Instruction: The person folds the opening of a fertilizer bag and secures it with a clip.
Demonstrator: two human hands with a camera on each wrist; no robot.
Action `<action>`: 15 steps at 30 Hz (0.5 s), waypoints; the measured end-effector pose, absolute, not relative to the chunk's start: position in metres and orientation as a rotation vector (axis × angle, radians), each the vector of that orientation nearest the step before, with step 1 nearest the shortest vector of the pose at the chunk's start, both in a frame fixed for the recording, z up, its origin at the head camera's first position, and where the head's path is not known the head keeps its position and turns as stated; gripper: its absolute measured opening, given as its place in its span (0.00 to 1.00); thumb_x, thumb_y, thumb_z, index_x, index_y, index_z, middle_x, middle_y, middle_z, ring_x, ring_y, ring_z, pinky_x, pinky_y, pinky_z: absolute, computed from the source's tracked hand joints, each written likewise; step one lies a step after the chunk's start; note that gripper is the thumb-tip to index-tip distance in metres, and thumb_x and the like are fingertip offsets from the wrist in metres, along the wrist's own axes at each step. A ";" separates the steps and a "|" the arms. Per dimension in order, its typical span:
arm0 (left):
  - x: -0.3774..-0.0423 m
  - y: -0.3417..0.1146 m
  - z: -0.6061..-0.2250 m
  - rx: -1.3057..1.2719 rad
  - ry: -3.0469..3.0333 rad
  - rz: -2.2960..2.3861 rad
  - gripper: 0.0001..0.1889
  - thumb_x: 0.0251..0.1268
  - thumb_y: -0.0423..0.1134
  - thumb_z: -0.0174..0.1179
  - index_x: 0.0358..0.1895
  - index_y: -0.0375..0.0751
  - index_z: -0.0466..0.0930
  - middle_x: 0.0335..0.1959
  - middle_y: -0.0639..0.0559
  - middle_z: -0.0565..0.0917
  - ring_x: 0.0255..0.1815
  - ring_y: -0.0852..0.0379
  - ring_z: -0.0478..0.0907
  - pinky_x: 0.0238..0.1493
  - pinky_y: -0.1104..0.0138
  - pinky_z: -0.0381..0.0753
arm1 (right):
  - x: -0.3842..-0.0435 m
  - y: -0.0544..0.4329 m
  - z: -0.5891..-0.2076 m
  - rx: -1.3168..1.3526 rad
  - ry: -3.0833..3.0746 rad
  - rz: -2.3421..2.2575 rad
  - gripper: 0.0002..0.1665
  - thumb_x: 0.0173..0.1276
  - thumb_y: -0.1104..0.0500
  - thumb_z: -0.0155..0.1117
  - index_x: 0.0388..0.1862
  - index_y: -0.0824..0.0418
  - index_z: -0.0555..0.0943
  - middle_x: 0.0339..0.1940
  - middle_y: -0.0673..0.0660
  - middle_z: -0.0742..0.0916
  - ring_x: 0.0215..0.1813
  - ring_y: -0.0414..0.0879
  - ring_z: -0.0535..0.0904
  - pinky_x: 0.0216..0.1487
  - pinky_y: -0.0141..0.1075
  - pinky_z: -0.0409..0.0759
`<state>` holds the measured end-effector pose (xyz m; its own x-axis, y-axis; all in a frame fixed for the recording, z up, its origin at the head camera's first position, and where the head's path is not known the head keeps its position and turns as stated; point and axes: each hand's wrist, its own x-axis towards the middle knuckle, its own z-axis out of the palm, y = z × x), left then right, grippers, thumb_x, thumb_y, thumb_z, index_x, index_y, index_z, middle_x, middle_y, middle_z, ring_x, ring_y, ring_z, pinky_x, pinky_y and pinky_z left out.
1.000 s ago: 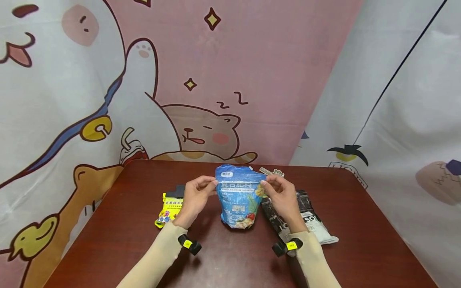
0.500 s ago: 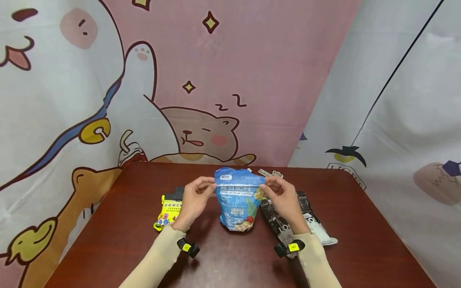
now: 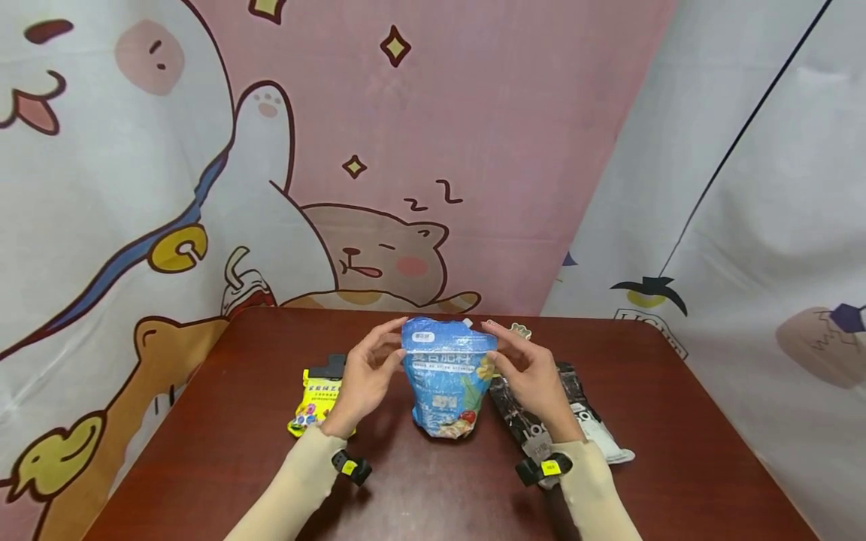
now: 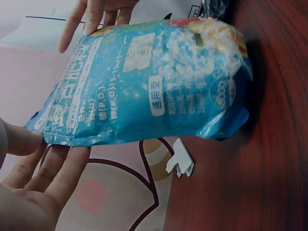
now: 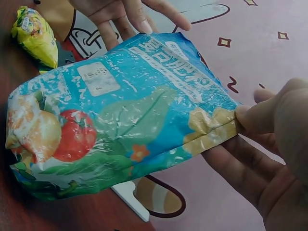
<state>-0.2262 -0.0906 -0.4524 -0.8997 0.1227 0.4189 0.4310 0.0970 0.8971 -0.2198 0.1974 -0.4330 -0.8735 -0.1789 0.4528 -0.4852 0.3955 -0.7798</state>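
Observation:
A blue fertilizer bag (image 3: 443, 383) with pictured vegetables stands upright on the table in the head view. My left hand (image 3: 368, 368) is at its upper left edge, thumb tip at the rim and fingers fairly straight. At the upper right edge my right hand (image 3: 531, 368) touches the bag with its thumb, the index finger stretched out beside the top corner. In the right wrist view the right fingers reach under the bag's yellow-flowered edge. The left wrist view shows the left fingertips along the opposite edge.
To the left lies a small yellow bag (image 3: 318, 398), with a dark object (image 3: 331, 367) behind it. A black and white soil bag (image 3: 595, 424) lies beneath the right forearm. Behind the blue bag is a flat pale piece (image 3: 521, 330) with a shaped end. A printed curtain (image 3: 473, 150) hangs behind the table.
The fingers of both hands have loosened and spread at the bag's upper edges, the right index finger straightening. The bag's top looks flatter. The bag stays in place.

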 end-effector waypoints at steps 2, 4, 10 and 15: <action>-0.226 -0.091 -0.453 -0.584 -2.150 -1.857 0.21 0.74 0.33 0.61 0.66 0.54 0.81 0.53 0.45 0.85 0.45 0.46 0.86 0.46 0.52 0.89 | -0.219 0.197 -0.432 0.614 -2.369 1.418 0.26 0.75 0.60 0.65 0.68 0.40 0.80 0.59 0.52 0.88 0.51 0.44 0.87 0.44 0.31 0.86; -0.226 -0.092 -0.454 -0.620 -2.158 -1.832 0.17 0.75 0.33 0.60 0.62 0.51 0.84 0.53 0.46 0.85 0.43 0.46 0.86 0.45 0.57 0.90 | -0.218 0.197 -0.430 0.632 -2.378 1.361 0.25 0.75 0.60 0.66 0.67 0.42 0.81 0.65 0.51 0.85 0.59 0.44 0.84 0.50 0.30 0.85; -0.226 -0.093 -0.453 -0.666 -2.192 -1.789 0.15 0.73 0.34 0.63 0.59 0.47 0.86 0.52 0.48 0.85 0.46 0.48 0.85 0.48 0.70 0.85 | -0.215 0.196 -0.428 0.633 -2.410 1.286 0.23 0.73 0.62 0.67 0.65 0.47 0.84 0.57 0.52 0.88 0.51 0.42 0.85 0.48 0.32 0.85; -0.225 -0.095 -0.452 -0.657 -2.224 -1.758 0.17 0.70 0.35 0.66 0.60 0.49 0.86 0.52 0.50 0.85 0.50 0.51 0.86 0.54 0.68 0.85 | -0.214 0.195 -0.428 0.618 -2.449 1.305 0.24 0.71 0.61 0.69 0.64 0.46 0.84 0.53 0.49 0.88 0.45 0.40 0.84 0.42 0.34 0.86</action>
<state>-0.2253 -0.0950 -0.4516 -0.8729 0.2021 0.4440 0.4787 0.1792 0.8595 -0.2140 0.1954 -0.4276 -0.8635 -0.2311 0.4482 -0.5009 0.4955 -0.7096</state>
